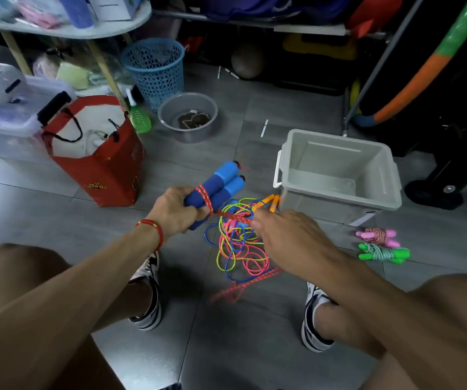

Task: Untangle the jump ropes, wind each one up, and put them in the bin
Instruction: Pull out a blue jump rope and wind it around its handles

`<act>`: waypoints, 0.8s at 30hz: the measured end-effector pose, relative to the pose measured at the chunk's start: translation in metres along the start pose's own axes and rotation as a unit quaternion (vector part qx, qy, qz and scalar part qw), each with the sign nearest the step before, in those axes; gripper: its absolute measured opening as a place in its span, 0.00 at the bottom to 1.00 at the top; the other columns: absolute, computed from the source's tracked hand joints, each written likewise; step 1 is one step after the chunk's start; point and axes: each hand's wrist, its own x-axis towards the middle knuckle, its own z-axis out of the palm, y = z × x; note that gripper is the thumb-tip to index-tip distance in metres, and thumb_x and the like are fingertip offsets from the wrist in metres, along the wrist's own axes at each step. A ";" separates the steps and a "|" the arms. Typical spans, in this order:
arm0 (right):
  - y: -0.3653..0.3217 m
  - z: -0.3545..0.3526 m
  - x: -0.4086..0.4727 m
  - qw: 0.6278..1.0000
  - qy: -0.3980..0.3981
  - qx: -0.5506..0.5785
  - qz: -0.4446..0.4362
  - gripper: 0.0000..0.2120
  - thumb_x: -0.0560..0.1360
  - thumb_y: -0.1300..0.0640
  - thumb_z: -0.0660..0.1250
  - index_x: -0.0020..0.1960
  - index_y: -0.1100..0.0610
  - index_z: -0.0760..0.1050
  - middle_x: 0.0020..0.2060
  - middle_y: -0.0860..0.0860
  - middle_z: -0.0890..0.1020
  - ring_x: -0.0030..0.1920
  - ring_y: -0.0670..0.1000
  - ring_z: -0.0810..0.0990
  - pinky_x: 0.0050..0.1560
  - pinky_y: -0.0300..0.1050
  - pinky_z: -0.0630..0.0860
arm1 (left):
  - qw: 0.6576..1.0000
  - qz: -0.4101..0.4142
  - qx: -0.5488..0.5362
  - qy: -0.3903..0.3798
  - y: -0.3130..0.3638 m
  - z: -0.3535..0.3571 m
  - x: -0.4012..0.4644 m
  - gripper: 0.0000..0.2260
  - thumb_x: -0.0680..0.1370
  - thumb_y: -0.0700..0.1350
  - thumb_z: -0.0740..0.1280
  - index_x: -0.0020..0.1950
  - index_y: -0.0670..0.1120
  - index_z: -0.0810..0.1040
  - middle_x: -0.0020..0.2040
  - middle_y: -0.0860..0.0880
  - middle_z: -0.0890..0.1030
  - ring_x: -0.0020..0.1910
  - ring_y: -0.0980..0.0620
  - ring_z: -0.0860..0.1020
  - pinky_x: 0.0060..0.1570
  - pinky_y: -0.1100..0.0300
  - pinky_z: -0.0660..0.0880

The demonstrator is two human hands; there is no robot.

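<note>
My left hand (174,211) grips two blue foam handles (221,187) held side by side, with a red braided rope (205,197) looped around them. My right hand (285,235) pinches that red rope taut just right of the handles; its slack (243,285) trails to the floor. Below my hands lies a tangle of pink, yellow and blue cords (238,246) with orange handles (271,201). The grey bin (381,198) stands at right, nothing inside. A wound pink-handled rope (378,236) and a wound green-handled rope (384,253) lie on the floor near it.
A red paper bag (106,175) stands left of my hands. Behind are a grey basin (187,116), a blue mesh basket (153,68), a green bottle (139,116) and clear storage boxes (7,119). A foam hoop (423,71) leans at right. My shoes (148,299) rest on grey tiles.
</note>
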 end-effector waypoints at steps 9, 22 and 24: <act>0.012 -0.028 0.004 0.996 0.049 0.032 -0.071 0.20 0.83 0.43 0.57 0.42 0.54 0.77 0.40 0.53 0.83 0.44 0.58 0.79 0.47 0.54 0.73 | 0.946 0.100 0.254 -0.173 0.023 0.028 -0.033 0.10 0.72 0.49 0.73 0.52 0.50 0.80 0.45 0.48 0.82 0.45 0.47 0.81 0.42 0.61 0.74; 0.048 -0.024 0.011 0.969 -0.058 0.223 -0.092 0.11 0.75 0.38 0.69 0.45 0.45 0.79 0.34 0.49 0.80 0.37 0.50 0.76 0.41 0.52 0.73 | 0.874 0.277 0.197 -0.349 0.045 0.016 -0.062 0.10 0.74 0.43 0.74 0.48 0.55 0.75 0.46 0.54 0.80 0.46 0.54 0.77 0.48 0.58 0.75; 0.053 -0.021 0.010 0.939 -0.108 0.317 -0.078 0.16 0.76 0.37 0.68 0.45 0.50 0.81 0.39 0.61 0.81 0.37 0.56 0.76 0.45 0.61 0.75 | 0.884 0.271 0.107 -0.366 0.047 0.007 -0.064 0.12 0.74 0.40 0.75 0.49 0.55 0.77 0.45 0.54 0.80 0.44 0.56 0.78 0.47 0.59 0.76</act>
